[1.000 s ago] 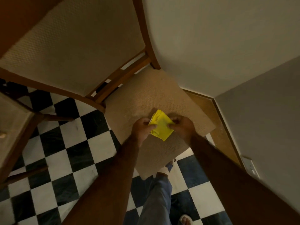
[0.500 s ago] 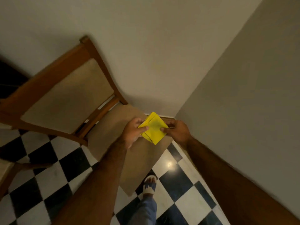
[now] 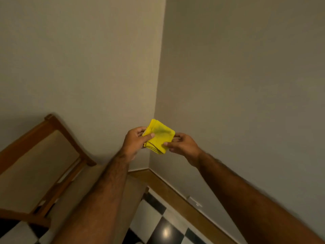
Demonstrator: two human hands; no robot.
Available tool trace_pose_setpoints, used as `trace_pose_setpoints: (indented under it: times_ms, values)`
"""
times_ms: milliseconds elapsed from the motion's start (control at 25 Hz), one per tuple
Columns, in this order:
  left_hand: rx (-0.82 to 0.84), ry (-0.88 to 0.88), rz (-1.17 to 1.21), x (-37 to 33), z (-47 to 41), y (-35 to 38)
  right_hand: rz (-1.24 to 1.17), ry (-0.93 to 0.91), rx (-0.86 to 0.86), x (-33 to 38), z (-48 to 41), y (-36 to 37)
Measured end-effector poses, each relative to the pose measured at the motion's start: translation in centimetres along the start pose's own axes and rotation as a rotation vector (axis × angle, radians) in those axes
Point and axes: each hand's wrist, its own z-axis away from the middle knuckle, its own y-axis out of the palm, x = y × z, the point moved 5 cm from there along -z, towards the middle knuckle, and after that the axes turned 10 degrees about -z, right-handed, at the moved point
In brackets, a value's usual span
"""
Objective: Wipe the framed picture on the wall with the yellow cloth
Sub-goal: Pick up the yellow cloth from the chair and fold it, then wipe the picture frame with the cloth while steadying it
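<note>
Folded yellow cloth is held before the bare wall corner, pinched between left hand and right hand. Wooden cushioned chair stands lower left, against the wall.

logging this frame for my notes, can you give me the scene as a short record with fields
cloth: folded yellow cloth, dark smudge on top face
left hand: pinches the cloth's left edge
right hand: pinches the cloth's right edge
backdrop: corner of two plain beige walls
chair: wooden chair with beige upholstery, lower left
floor: black and white checkered tiles
framed picture: not in view
</note>
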Motion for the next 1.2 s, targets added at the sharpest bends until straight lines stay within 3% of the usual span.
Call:
trace_pose_setpoints:
  times_ms: [120,280,720,920,1000,1200]
  values:
    - [0.045,0.085,0.047,-6.2,0.9,3.2,-0.081,-0.027,0.021,4.3,3.2,-3.1]
    - [0.092,0.217,0.029,-16.0,2.7,7.5,-0.178,-0.211,-0.056,12.2,8.2,-7.8]
    - [0.083,0.699,-0.037,-40.0,8.9,14.5,-0.043,-0.641,-0.175,31.6,22.0,-16.3]
    - [0.051,0.841,0.039,-49.0,11.5,16.2,0.06,-0.809,-0.253,38.7,28.0,-17.7]
    - [0.06,0.883,0.108,-53.1,12.6,16.4,0.181,-0.938,-0.381,42.3,31.6,-18.4]
    - [0.034,0.992,0.264,-65.5,15.5,14.1,0.687,-1.41,-0.981,53.1,45.6,-22.6]
